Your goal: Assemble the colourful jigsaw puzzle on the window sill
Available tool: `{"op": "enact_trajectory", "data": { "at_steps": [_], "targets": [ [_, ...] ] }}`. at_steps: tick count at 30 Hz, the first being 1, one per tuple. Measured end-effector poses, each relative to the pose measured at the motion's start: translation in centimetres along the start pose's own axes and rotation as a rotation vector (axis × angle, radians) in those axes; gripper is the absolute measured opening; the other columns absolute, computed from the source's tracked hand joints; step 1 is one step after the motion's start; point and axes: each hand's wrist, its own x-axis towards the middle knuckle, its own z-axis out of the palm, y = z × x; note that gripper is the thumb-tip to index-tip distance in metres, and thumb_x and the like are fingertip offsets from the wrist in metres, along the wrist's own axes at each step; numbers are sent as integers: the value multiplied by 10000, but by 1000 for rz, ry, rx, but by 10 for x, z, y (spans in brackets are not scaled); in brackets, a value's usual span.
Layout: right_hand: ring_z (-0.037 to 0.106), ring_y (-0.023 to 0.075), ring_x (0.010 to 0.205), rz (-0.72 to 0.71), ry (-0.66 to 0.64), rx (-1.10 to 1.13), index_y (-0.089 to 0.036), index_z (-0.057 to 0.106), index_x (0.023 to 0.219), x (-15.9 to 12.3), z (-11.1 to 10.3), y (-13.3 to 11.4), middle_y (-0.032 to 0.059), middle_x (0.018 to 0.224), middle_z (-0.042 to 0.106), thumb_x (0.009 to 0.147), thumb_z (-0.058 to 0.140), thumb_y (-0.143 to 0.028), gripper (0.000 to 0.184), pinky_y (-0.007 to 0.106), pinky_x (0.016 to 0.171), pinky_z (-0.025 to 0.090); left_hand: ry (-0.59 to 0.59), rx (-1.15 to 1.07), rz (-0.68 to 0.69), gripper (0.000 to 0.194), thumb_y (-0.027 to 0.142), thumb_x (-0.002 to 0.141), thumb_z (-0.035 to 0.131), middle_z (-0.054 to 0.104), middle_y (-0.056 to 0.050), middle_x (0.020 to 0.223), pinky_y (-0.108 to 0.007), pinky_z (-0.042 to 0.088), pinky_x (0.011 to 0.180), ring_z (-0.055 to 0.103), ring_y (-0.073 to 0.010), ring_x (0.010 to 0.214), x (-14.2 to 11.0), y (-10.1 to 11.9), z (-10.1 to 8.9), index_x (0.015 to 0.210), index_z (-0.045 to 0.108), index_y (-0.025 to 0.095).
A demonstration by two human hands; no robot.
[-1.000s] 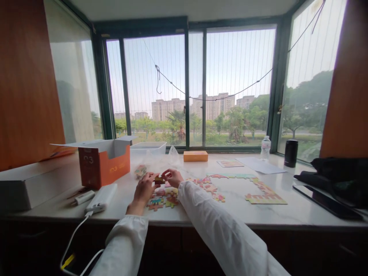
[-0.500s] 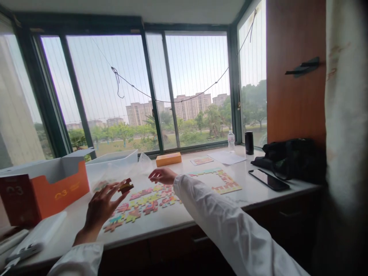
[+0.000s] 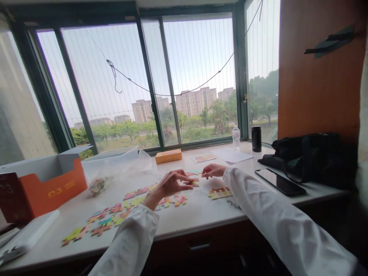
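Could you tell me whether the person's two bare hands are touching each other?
Apart: the head view shows a narrow gap between the bare left hand and the bare right hand.

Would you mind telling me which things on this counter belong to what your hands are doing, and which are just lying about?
With the hands: left hand, right hand, jigsaw pieces.
Just lying about: orange box, plastic tub, water bottle, black flask, phone, black bag.
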Motion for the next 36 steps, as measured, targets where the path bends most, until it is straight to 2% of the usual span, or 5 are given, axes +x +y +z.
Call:
{"op": "enact_trajectory", "data": {
  "at_steps": [4, 11, 19, 26, 36],
  "targets": [
    [514, 107, 536, -32, 212, -158, -124, 747, 911, -4, -6, 14, 10, 570, 624, 802, 635, -565, 468, 231, 571, 366, -55, -17, 147, 397, 556, 747, 732, 684, -37, 895, -250, 469, 771, 616, -135, 755, 21, -8, 24, 1055, 767, 309],
    [448, 94, 538, -119, 31, -272, -168, 777, 890, -10, -8, 7, -23, 559, 573, 789, 643, -560, 426, 234, 550, 288, 32, -35, 266, 364, 535, 772, 719, 662, -8, 783, -376, 402, 995, 607, -150, 784, 19, 1, 47, 1064, 760, 323],
    [358, 89, 541, -82, 5, -341, -172, 782, 852, -17, -6, 1, -44, 531, 453, 792, 607, -628, 493, 258, 557, 228, -42, -1, 199, 407, 590, 760, 699, 667, -27, 810, -314, 436, 828, 598, -166, 785, 20, 0, 56, 1027, 775, 293],
    [394, 100, 587, -3, 19, -356, -174, 774, 865, -25, -4, -2, -27, 590, 498, 810, 570, -642, 513, 258, 576, 237, -108, -15, 215, 377, 572, 795, 678, 698, -25, 906, -297, 426, 826, 614, -162, 820, 18, 1, 55, 1068, 758, 326],
    [328, 71, 548, 24, -217, -163, -168, 673, 850, -28, -5, -12, -94, 536, 372, 659, 740, -635, 508, 239, 553, 203, -133, -144, 148, 297, 499, 811, 700, 668, -25, 932, -255, 432, 752, 602, -131, 792, 18, 0, 59, 1038, 769, 322]
  ]
}}
